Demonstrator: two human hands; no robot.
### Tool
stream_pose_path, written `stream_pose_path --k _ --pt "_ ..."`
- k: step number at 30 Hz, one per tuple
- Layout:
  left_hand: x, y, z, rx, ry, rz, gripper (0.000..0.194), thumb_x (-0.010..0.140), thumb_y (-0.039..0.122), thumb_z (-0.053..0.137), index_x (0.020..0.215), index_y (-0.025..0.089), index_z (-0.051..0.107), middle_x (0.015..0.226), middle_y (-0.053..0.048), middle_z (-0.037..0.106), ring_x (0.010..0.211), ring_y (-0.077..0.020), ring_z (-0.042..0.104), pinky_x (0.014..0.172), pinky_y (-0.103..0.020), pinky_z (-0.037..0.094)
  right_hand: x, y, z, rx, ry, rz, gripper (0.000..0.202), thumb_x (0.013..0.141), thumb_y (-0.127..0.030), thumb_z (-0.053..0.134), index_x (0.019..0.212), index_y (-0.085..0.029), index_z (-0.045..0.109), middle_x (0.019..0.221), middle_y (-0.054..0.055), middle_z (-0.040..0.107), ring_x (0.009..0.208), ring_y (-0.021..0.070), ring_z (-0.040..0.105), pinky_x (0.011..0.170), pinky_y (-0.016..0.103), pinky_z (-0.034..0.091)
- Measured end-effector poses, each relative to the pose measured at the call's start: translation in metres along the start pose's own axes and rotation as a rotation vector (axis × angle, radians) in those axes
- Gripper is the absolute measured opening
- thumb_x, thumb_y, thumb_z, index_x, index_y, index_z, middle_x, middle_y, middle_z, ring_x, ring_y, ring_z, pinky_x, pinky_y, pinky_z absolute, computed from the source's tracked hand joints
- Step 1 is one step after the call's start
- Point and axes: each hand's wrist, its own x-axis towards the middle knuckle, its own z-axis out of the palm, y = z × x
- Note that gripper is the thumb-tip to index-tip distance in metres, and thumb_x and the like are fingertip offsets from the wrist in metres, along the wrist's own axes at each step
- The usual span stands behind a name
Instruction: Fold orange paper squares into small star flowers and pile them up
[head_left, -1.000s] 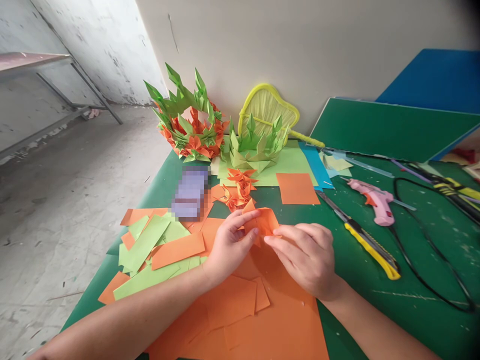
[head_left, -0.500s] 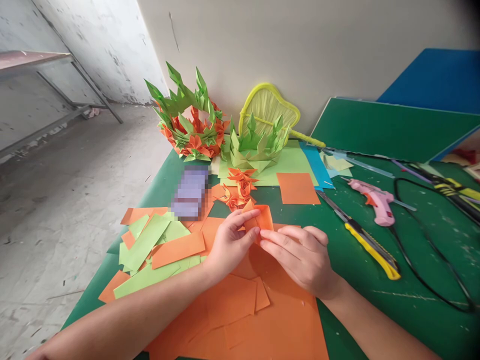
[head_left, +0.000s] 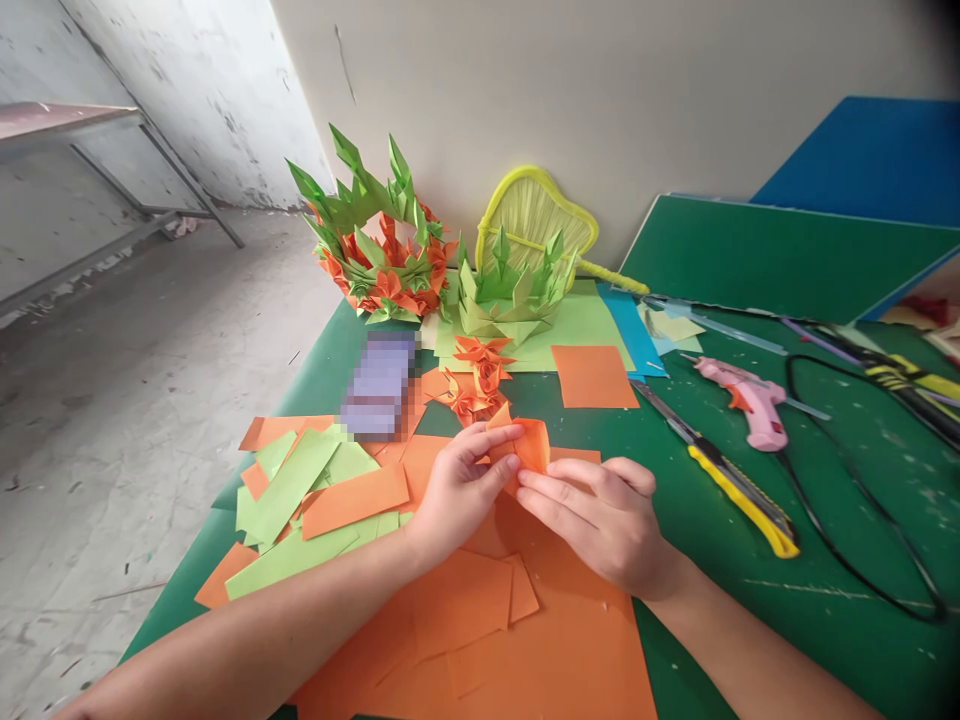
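Note:
Between my hands is a small piece of folded orange paper (head_left: 534, 444), held above the table. My left hand (head_left: 466, 478) pinches its left side between thumb and fingers. The fingertips of my right hand (head_left: 600, 505) are closed on its lower right edge. Just beyond it lie several folded orange paper flowers (head_left: 484, 378). Large orange sheets (head_left: 555, 640) spread out below my hands. To the left are loose green paper strips (head_left: 292, 490) and an orange strip (head_left: 356, 500). A flat orange square (head_left: 595, 377) rests to the upper right.
A green and orange paper crown (head_left: 382, 260), a green paper crown (head_left: 514, 290) and a yellow fan (head_left: 536, 210) stand at the back. On the right lie a yellow utility knife (head_left: 742, 500) and a pink glue gun (head_left: 750, 400) with a black cord. A blurred-out rectangle (head_left: 381, 385) lies left.
The fingers of my right hand have shifted slightly along the folded paper's lower edge, and its right flap now sits a little differently. My left hand keeps its pinch.

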Motion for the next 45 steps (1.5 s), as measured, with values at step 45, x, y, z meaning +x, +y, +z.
stream_pose_path --k 45 --pt "-0.003 0.005 0.002 0.105 -0.049 0.084 0.026 0.080 0.017 0.063 0.105 0.020 0.070 0.110 -0.009 0.066 0.107 -0.0230 0.058 0.086 -0.033 0.051 -0.002 0.000 0.008 -0.221 0.118 0.058 0.010 0.086 -0.020 0.068 0.084 -0.030 0.069 0.084 -0.007 0.074 0.090 0.0134 0.057 0.090 0.035 0.030"
